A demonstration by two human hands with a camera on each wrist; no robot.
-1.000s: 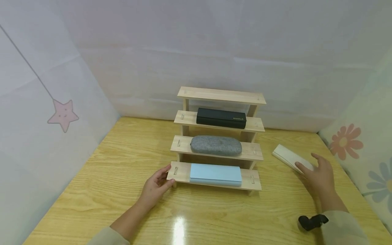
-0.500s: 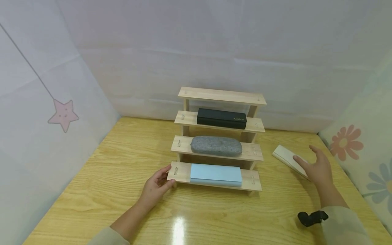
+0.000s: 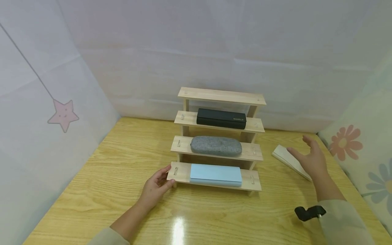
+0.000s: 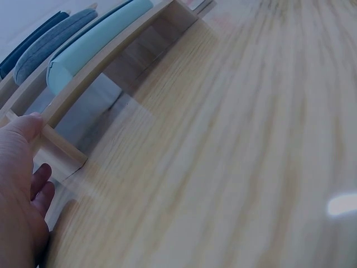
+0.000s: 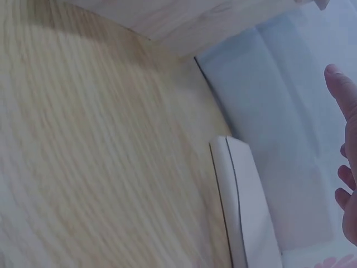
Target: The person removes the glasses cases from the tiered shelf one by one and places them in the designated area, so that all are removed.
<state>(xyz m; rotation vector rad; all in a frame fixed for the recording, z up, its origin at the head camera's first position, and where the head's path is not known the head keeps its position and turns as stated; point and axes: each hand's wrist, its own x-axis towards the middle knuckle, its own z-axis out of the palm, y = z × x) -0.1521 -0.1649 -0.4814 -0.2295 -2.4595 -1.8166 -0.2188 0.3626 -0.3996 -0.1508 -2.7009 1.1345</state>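
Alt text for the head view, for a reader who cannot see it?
A person's left hand holds the corner of a four-tier wooden stepped rack bearing black, grey felt and light blue cases, while the open right hand hovers over a white flat case on the wooden table.

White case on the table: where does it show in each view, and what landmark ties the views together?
Head: white case lies right of the wooden rack, under the open right hand.
Left wrist: not in view; only the left hand at the rack's bottom shelf.
Right wrist: lower centre-right, beside the right hand's fingers.
Shared landmark: the wooden table.
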